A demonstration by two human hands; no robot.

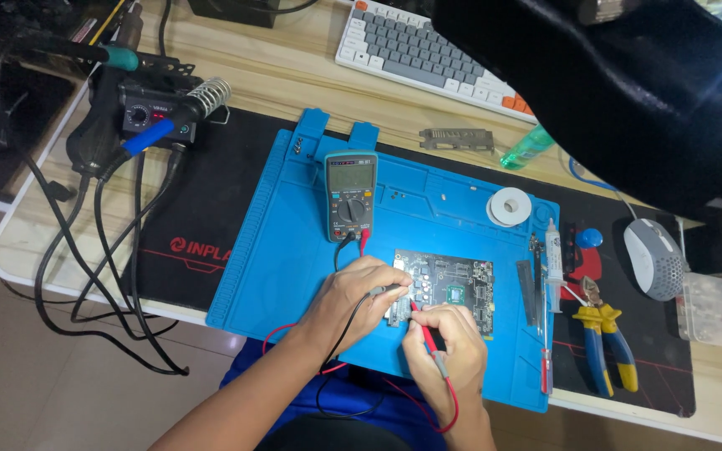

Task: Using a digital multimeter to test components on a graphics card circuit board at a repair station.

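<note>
A dark green circuit board [453,284] lies on a blue work mat [286,250]. My left hand [353,296] pinches a black test probe [390,291] whose tip touches the board's left edge. Just below it, my right hand [449,355] grips a red test probe [424,332] with the tip set on the board's lower left part. Black and red leads run from the probes up to a grey multimeter [350,194] lying at the top of the mat.
A soldering station [139,108] with cables stands at the left. A keyboard [428,54], solder reel [509,205], syringe [554,259], yellow-blue pliers [603,338] and a mouse [653,257] lie at the back and right. A large dark object [628,83] overhangs the top right.
</note>
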